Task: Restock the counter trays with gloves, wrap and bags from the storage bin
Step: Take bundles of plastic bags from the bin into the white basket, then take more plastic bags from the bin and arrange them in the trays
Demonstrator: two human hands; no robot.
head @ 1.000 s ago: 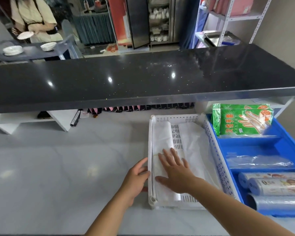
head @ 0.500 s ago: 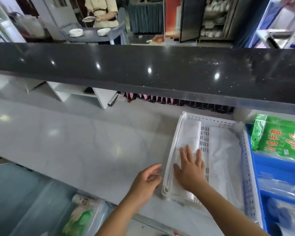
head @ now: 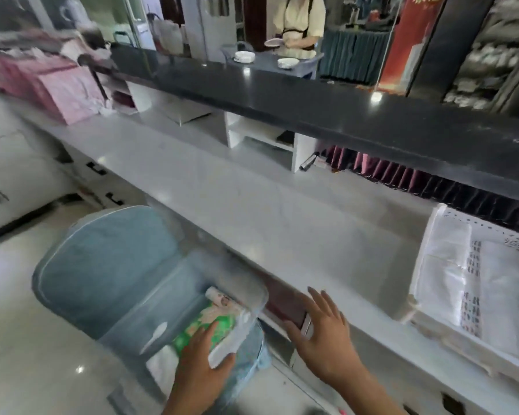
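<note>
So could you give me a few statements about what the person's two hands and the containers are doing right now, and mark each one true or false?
1. The left hand reaches into the translucent blue-grey plastic storage bin on the floor. True.
2. That hand rests on a green printed packet. True.
3. The right hand presses on the folded white bags. False: it hovers open near the edge of the pale grey counter.
4. The white perforated plastic tray sits on the floor. False: it sits on the counter, at the right.
5. The tray holds nothing. False: folded white plastic bags lie in it.
</note>
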